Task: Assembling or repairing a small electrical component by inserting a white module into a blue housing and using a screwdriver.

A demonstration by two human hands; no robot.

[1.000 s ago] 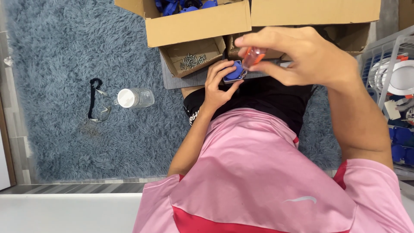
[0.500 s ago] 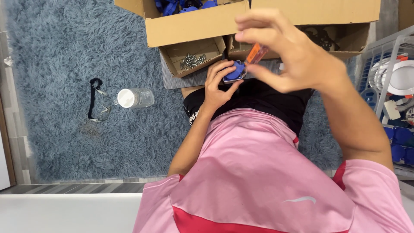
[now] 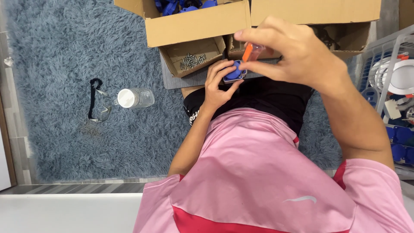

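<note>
My left hand [image 3: 219, 84] grips a small blue round part [image 3: 235, 72] with a pale base, held over my lap. Just above it, my right hand [image 3: 293, 51] pinches the orange and clear handle of a screwdriver [image 3: 249, 51], its tip pointing down at the blue part. The shaft is mostly hidden by my fingers. I sit on a shaggy blue-grey rug [image 3: 64, 51] in a pink shirt and black shorts.
An open cardboard box [image 3: 198, 26] lies ahead, holding more blue parts [image 3: 181, 5]. A smaller box flap holds several loose screws [image 3: 192, 61]. A clear plastic bottle [image 3: 136, 98] and safety glasses [image 3: 98, 105] lie on the rug at left. A wire basket [image 3: 388, 64] with white and blue parts stands right.
My right hand has turned and shifted slightly left with the screwdriver, rotating the handle over the blue part. The left hand has stayed in place.
</note>
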